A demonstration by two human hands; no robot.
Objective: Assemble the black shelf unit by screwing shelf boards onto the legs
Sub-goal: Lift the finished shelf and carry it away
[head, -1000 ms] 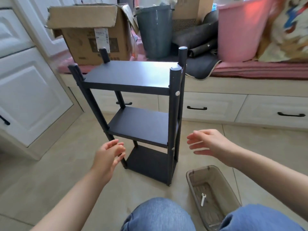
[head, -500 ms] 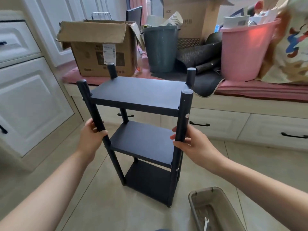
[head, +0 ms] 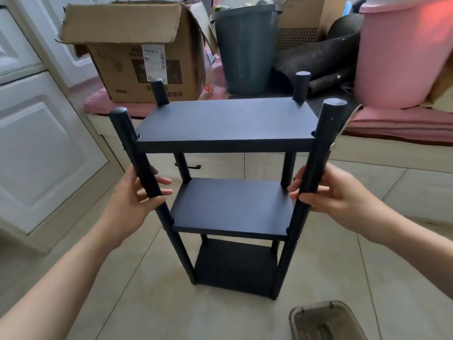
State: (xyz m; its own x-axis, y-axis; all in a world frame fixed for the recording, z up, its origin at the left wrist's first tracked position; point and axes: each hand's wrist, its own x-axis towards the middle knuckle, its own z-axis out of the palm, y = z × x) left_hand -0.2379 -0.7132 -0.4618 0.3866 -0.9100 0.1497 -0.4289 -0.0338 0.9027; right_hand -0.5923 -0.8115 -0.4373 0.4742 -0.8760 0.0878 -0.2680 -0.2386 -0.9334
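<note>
The black shelf unit [head: 228, 123] stands upright on the tiled floor in front of me, with three shelf boards fixed between round black legs. My left hand [head: 132, 197] grips the near left leg [head: 127, 141] between the top and middle boards. My right hand [head: 335, 192] grips the near right leg [head: 323, 141] at the same height. The middle board [head: 230, 204] lies between my hands. The bottom board [head: 235, 266] sits near the floor.
A smoky plastic tray [head: 323, 320] lies on the floor at the bottom right. Behind the shelf a low bench with drawers carries a cardboard box [head: 137, 52], a grey bucket [head: 245, 47] and a pink bucket [head: 402, 52]. White cabinet doors [head: 36, 143] stand at the left.
Both hands went from hanging free before the shelf to gripping its near legs. The shelf now faces me squarely and fills more of the view.
</note>
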